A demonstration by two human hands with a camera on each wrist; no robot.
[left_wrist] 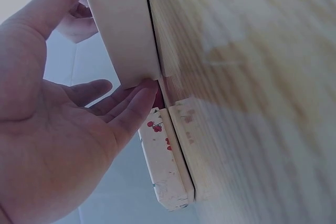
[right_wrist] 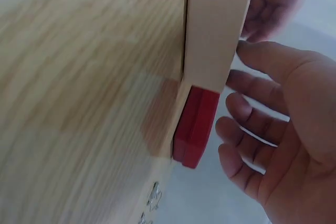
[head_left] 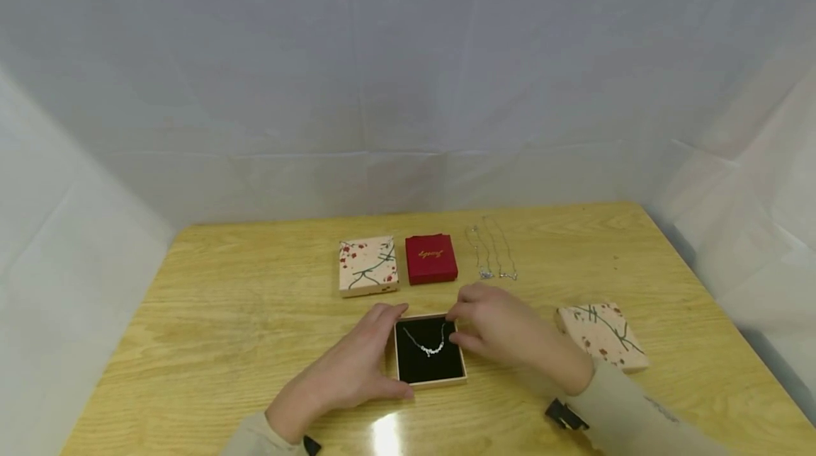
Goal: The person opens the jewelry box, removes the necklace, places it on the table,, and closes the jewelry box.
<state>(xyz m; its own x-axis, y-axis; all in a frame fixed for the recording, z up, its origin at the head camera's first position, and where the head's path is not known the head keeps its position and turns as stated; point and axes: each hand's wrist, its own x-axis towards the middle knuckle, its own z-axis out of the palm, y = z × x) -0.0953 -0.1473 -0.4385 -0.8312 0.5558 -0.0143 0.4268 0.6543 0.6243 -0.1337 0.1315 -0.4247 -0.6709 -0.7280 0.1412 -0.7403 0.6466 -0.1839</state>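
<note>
On wooden table (head_left: 229, 307), white sheeting (head_left: 408, 88) behind, left hand (head_left: 353, 364) holding open box (head_left: 436, 383), right hand (head_left: 497, 320), grip unclear

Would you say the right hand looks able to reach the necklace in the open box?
Likely yes: nothing covers the necklace, and the right hand is at the open box already.

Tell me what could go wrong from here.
The right hand has its fingertips close to one end of the necklace in the open box, so a careless move might snag the chain and pull it askew. The loose necklaces lie side by side on the table, so they could tangle if brushed. The right sleeve is near what looks like a floral lid and might nudge it.
</note>
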